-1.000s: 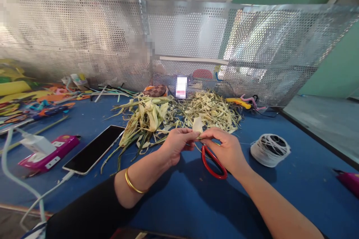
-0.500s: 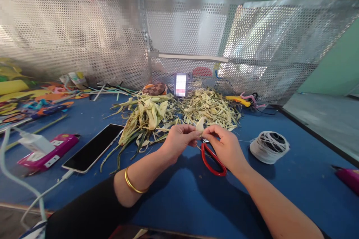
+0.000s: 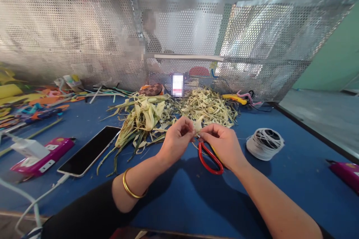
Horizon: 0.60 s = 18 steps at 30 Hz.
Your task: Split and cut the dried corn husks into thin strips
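Note:
Over the middle of the table, my left hand [image 3: 176, 138] pinches a small pale piece of corn husk [image 3: 198, 122] between thumb and fingers. My right hand [image 3: 221, 142] is closed at the lower end of the same piece, its fingertips close to the left ones. Whether a thread is also in the right fingers is too small to tell. Below the hands lie scissors with red handles [image 3: 209, 171], partly covered by my right hand. A spool of white thread [image 3: 265, 145] stands to the right of it. Pale green husks [image 3: 148, 114] are heaped behind my left hand.
Husk scraps [image 3: 209, 106] form a pile behind my hands. A phone [image 3: 91, 151] with a cable and a magenta power strip [image 3: 46, 158] lie left. A yellow-handled tool [image 3: 235, 99] is at the back right. Behind stands a perforated metal screen [image 3: 185, 26], with a person beyond it.
My left fingers have lifted and curled more around the husk piece, which shows slightly differently. The view has shifted a little, and a person now appears behind the screen.

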### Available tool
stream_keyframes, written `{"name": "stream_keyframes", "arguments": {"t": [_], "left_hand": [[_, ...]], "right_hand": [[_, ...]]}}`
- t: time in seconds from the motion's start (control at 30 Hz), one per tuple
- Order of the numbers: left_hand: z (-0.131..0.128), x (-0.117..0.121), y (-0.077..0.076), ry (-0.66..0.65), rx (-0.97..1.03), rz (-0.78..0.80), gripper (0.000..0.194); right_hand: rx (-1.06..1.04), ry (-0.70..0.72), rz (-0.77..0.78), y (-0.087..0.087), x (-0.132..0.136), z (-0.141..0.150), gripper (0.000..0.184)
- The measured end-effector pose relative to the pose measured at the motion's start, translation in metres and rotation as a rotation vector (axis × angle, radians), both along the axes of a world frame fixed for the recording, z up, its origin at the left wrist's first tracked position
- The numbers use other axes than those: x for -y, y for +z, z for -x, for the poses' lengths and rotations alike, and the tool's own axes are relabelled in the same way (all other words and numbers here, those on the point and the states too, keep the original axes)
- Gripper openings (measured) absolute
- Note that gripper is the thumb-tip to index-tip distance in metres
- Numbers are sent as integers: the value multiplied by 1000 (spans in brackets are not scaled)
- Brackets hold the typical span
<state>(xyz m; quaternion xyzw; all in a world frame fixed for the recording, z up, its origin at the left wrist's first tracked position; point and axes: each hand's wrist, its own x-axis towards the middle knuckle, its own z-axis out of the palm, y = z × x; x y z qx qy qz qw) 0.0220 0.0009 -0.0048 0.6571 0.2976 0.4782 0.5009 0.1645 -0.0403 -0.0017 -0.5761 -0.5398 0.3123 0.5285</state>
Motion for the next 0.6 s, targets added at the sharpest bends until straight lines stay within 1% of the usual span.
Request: {"name": "stream_keyframes", "arguments": {"t": [0.1, 0.2, 0.27, 0.37, 0.5, 0.6], "left_hand": [[-1, 1, 1, -1, -14, 39, 4], [-1, 2, 4, 9, -1, 127, 9], [-1, 3, 5, -17, 16, 149, 13], [-1, 3, 4, -65, 61, 141, 14], [-3, 2, 0, -59, 82, 118, 21], [-2, 2, 1, -52, 60, 84, 15]], "right_hand": [[22, -8, -25, -1, -1, -2, 14], [77, -33, -66, 0, -2, -5, 13], [92, -40, -85, 1, -2, -6, 14], [92, -44, -93, 4, -1, -7, 16], [126, -45, -97, 6, 0, -5, 17], [106, -18, -96, 5, 0, -5, 18]]}}
